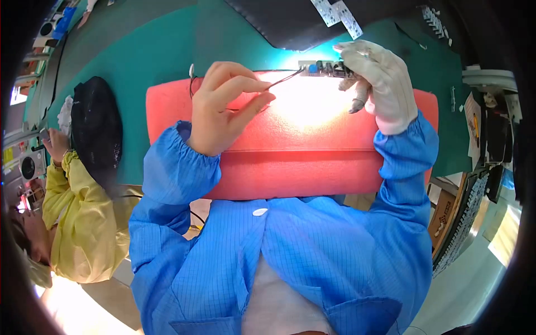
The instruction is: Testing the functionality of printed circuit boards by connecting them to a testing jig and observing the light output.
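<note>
My bare left hand (226,103) pinches thin metal tweezers (283,79) whose tips reach right to a small circuit board (322,68). The board carries a blue round part and dark components. My right hand (375,78), in a white glove, grips the board's right end and holds it up above a red foam pad (290,151). Bright light washes out the pad just below the board. Both forearms are in blue smock sleeves.
The pad lies on a green table mat (151,50). A black tray (285,19) with white strips sits at the far edge. A co-worker in a yellow smock and black hair net (96,128) works at my left. Racks and bins stand at right.
</note>
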`<move>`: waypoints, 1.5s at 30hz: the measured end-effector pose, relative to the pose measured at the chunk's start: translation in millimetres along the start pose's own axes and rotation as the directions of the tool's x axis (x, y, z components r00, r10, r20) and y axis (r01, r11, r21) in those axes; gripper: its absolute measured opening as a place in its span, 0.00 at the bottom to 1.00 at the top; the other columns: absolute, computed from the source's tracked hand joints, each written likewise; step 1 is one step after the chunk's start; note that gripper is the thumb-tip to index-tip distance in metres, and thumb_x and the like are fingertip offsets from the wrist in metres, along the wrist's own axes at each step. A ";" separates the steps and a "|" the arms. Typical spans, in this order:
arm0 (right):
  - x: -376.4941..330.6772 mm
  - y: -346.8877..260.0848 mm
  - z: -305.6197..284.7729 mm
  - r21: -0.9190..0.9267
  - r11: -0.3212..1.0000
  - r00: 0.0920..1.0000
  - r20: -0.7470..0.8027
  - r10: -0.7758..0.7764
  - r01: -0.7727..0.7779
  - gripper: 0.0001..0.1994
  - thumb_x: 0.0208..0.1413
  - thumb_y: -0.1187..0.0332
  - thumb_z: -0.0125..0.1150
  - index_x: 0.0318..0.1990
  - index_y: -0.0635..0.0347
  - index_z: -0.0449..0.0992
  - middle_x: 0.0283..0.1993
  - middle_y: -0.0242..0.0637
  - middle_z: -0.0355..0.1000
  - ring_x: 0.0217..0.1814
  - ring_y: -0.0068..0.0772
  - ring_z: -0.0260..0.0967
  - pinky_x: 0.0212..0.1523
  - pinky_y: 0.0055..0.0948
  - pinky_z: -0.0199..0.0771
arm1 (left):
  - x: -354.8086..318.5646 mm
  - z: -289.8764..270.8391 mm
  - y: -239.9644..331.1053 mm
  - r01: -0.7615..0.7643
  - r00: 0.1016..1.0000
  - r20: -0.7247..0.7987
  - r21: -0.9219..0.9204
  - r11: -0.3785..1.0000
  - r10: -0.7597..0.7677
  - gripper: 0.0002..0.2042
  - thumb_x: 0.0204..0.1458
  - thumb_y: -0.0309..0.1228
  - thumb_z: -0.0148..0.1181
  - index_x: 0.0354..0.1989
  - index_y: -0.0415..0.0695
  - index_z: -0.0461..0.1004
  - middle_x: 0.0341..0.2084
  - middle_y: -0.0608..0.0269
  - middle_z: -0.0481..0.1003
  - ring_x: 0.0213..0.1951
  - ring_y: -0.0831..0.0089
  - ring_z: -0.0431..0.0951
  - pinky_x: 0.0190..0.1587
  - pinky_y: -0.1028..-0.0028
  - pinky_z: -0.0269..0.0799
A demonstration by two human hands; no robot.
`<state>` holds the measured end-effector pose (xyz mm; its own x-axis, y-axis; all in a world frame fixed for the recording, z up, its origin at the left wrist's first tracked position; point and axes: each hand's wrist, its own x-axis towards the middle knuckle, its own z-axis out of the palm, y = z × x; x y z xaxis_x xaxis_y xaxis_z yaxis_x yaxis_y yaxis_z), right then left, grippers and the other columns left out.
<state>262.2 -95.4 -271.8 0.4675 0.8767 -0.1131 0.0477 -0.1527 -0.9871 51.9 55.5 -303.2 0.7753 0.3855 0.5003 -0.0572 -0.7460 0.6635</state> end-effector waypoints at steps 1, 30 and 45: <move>4.3 13.5 -5.6 -0.105 0.989 0.994 0.052 -0.097 0.102 0.13 0.54 0.66 0.53 0.41 0.68 0.74 0.28 0.41 0.73 0.17 0.23 0.70 0.13 0.18 0.66 | 0.6 0.3 -1.0 -0.029 1.000 -0.011 0.047 0.998 0.029 0.09 0.37 0.22 0.68 0.29 0.42 0.76 0.29 0.61 0.71 0.35 0.66 0.71 0.35 0.72 0.69; 42.3 12.6 -9.3 -0.727 0.545 0.596 -0.233 -0.768 0.418 0.21 0.44 0.57 0.67 0.45 0.57 0.74 0.43 0.39 0.73 0.46 0.33 0.71 0.44 0.29 0.73 | 7.5 -8.8 7.5 0.155 0.981 0.115 0.024 0.988 -0.157 0.10 0.41 0.24 0.66 0.34 0.40 0.77 0.25 0.61 0.70 0.30 0.73 0.71 0.31 0.76 0.67; 5.2 -13.3 -1.2 -0.292 0.921 0.908 -0.255 -0.334 0.257 0.11 0.45 0.77 0.60 0.39 0.65 0.74 0.36 0.35 0.74 0.36 0.24 0.72 0.39 0.22 0.73 | 62.9 -83.7 -102.7 0.241 0.846 -0.436 -0.199 0.950 -0.306 0.20 0.46 0.23 0.62 0.50 0.38 0.70 0.33 0.64 0.75 0.31 0.80 0.73 0.34 0.79 0.69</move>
<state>265.1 -89.4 -259.1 0.6333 0.7305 0.2556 0.4219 -0.0490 -0.9053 53.9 201.8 -293.3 0.3993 0.7911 0.4633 0.0073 -0.5081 0.8613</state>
